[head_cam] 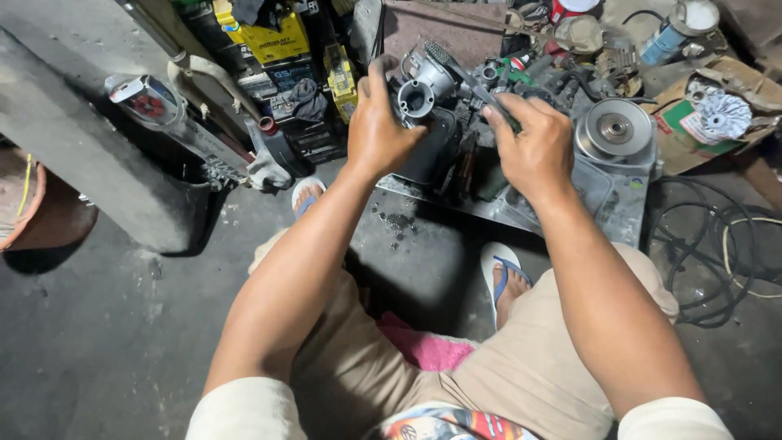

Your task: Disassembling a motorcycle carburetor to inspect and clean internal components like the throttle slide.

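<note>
Tan shorts [521, 375] and a pink cloth [428, 349] are closest, with two feet in blue and white sandals [503, 273] on the dark, dirty concrete floor [114, 326]. Farther out, the left hand [376, 130] wraps its fingers around a small silver metal engine part with a round hole [422, 88]. It is held up over a messy grey metal tray [623, 208]. The right hand [533, 147] is closed around a thin dark tool [481, 94] that touches the part. Black cables [717, 244] curl on the right.
</note>
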